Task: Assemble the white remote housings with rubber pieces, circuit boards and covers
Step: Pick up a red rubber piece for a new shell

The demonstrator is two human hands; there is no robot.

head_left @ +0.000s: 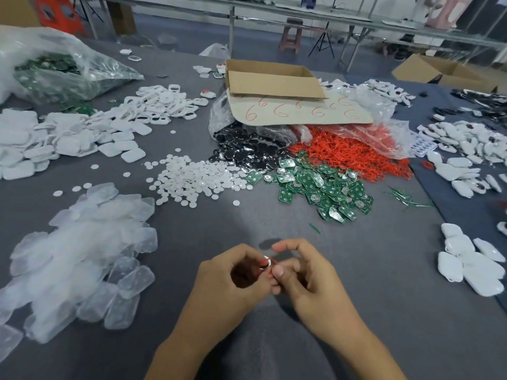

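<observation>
Both hands meet low at centre over the grey table (384, 270). The left hand (233, 275) and right hand (307, 278) have fingers curled in, pinching a small red ring (266, 263) between their tips, held just above the tabletop. A white bit shows inside the ring, but the fingers cover most of it, so what it is can't be told.

Beyond the hands lie the boards (315, 185), a green heap, touching a spill of white discs (192, 176) on its left. Behind them sit black pieces (247, 149) and a red tangle of rings (351, 154), both partly under plastic and a cardboard sheet. Clear covers (82, 256) pile at the left, cut off by the frame edge. White housings (68, 135) sit farther back on the left; more at the right edge (466, 264). A box (271, 80) hides whatever it holds.
</observation>
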